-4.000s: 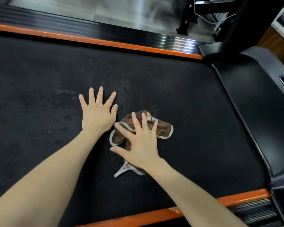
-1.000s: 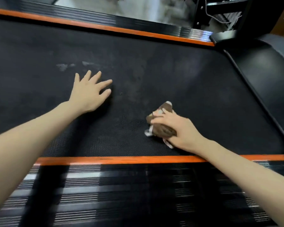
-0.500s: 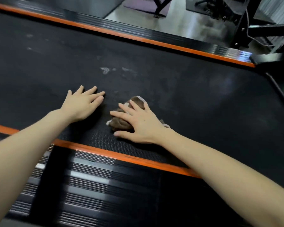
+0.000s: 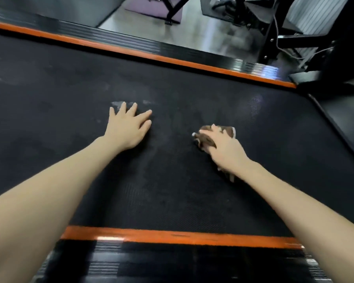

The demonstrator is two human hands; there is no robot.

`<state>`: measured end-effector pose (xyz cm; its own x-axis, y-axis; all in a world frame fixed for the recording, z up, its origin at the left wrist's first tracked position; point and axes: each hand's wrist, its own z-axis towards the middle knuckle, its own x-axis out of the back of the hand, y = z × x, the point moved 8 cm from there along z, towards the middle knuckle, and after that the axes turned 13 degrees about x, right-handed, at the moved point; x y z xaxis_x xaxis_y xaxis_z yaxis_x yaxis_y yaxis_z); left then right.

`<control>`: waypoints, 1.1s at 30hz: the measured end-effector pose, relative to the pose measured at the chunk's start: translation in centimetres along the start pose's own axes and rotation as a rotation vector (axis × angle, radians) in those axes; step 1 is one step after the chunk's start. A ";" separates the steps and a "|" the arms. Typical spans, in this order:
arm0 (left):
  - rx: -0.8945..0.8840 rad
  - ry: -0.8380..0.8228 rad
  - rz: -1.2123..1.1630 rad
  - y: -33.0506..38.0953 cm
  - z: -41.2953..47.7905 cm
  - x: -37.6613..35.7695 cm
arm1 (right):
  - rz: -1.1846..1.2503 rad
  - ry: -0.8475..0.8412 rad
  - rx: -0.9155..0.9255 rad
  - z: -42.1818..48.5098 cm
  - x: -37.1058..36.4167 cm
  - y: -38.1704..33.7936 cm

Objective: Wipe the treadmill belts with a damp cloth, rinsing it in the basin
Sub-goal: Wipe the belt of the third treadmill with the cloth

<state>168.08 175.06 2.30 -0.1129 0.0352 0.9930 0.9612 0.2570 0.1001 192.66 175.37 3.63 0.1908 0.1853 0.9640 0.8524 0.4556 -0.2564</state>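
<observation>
The black treadmill belt (image 4: 172, 190) fills the head view. My left hand (image 4: 129, 127) rests flat on it left of centre, fingers spread. To its right, my right hand (image 4: 223, 148) presses down on a bunched brown cloth with pale edging (image 4: 205, 139), fingers laid over the top. Part of the cloth sticks out beyond the fingertips and a bit trails by the wrist. Pale smudges (image 4: 116, 103) mark the belt just past my left fingertips. No basin is in view.
Orange side strips run along the near edge (image 4: 172, 236) and the far edge (image 4: 151, 56) of the belt, with ribbed black rails outside them. The treadmill's black hood (image 4: 347, 119) rises at right. Black frames and cables (image 4: 284, 37) stand on the floor beyond.
My right hand has swept the cloth to the right, away from my left hand. The left hand stays planted near the pale smudges. The view has tilted further over the belt.
</observation>
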 end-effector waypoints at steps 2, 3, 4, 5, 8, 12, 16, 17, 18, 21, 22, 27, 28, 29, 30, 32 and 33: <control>-0.037 0.013 0.031 1.2 1.6 -0.4 | 0.037 -0.049 0.109 -3.6 -0.9 -2.3; -0.060 0.018 0.044 1.7 2.5 -0.5 | 0.032 -0.057 0.188 -5.5 -1.1 -4.1; -0.077 0.020 0.055 2.0 3.4 -0.5 | -0.051 -0.050 0.264 -6.7 -1.4 -5.4; -0.086 0.017 0.068 2.2 4.4 -0.5 | -0.165 -0.033 0.311 -7.0 -1.8 -5.8; -0.093 -0.004 0.091 2.5 7.1 -0.9 | -0.280 -0.077 0.320 -3.5 -2.8 -5.1; -0.098 0.011 0.037 2.4 8.2 -1.9 | -0.165 0.000 0.271 3.3 -2.4 -4.1; -0.100 0.039 0.022 2.2 8.5 -2.2 | -0.131 0.112 0.006 11.9 -0.2 2.5; -0.101 0.048 0.025 2.3 8.6 -2.2 | -0.118 0.136 -0.048 14.2 0.5 4.4; -0.101 0.056 0.027 2.3 8.6 -2.3 | -0.102 0.142 -0.104 16.2 1.2 6.0; -0.100 0.076 0.023 2.4 8.6 -2.4 | -0.034 0.154 -0.191 18.3 2.0 7.7; -0.101 0.074 0.019 2.4 8.6 -2.4 | -0.021 0.150 -0.177 17.1 2.0 6.7; -0.112 0.080 -0.005 2.5 8.6 -2.3 | -0.087 0.028 0.252 4.9 -0.6 -2.8; -0.110 0.082 -0.011 2.4 8.6 -2.3 | -0.136 0.011 0.338 4.0 -1.3 -3.3; -0.107 0.081 -0.010 2.4 8.6 -2.3 | -0.170 -0.012 0.388 4.3 -1.7 -2.9; -0.106 0.078 -0.005 2.4 8.6 -2.3 | -0.182 -0.025 0.408 5.6 -1.7 -2.2; -0.109 0.076 0.001 2.5 8.7 -2.3 | -0.188 -0.002 0.327 10.3 -0.8 -0.2; -0.110 0.073 0.000 2.5 8.7 -2.3 | -0.200 0.030 0.232 13.3 0.0 1.5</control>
<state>168.56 184.07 -0.32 -0.0980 -0.0359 0.9945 0.9834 0.1497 0.1023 187.45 187.57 2.32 0.0475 0.0481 0.9977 0.7416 0.6675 -0.0675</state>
